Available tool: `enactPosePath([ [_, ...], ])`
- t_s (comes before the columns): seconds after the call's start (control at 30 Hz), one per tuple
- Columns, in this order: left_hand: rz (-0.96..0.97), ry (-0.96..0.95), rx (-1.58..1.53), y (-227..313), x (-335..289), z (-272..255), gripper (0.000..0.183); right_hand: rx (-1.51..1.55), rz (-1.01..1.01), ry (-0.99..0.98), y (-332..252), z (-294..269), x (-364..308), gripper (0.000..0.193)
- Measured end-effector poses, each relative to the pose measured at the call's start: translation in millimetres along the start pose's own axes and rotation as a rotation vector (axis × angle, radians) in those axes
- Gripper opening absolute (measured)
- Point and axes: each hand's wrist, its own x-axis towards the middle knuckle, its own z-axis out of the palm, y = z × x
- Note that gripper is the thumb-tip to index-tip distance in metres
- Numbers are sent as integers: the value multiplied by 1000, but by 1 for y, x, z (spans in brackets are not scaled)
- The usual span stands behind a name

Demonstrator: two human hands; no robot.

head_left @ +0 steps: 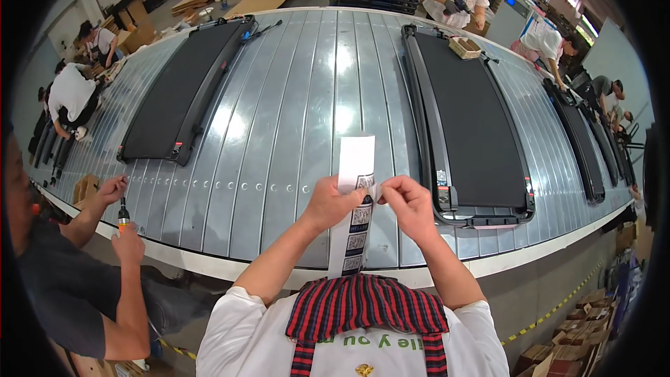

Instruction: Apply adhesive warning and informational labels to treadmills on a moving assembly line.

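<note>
The left hand (331, 204) is clamped on the QR-code label strip (356, 227), which extends beyond its thumb and hangs below it. Just right of that thumb, the right hand's (407, 202) thumb and forefinger pinch the strip's edge. A black treadmill (469, 112) lies right of the right hand.

Left hand (329, 204) clamps a white label strip (337, 244) with printed codes, right hand (412, 208) has bunched fingertips (384, 194) at its right edge, slatted metal desk (279, 139) beyond carries long black units (187, 87) (466, 119) left and right, co-worker (63, 293) at left holds a screwdriver (124, 220).
</note>
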Motion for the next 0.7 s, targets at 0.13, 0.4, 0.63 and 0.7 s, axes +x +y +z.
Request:
enactPosePath([
  [0.13, -18, 91, -225, -2, -7, 5, 24, 252, 30, 32, -3, 2, -4, 10],
  [0.4, -20, 183, -109, 4, -21, 46, 38, 267, 52, -18, -1, -8, -14, 8],
  [0.63, -65, 435, -9, -17, -9, 86, 39, 543, 226, 69, 17, -69, -25, 9],
  [0.7, -26, 450, -14, -31, 3, 95, 36, 590, 132, 186, 17, -98, -29, 8],
])
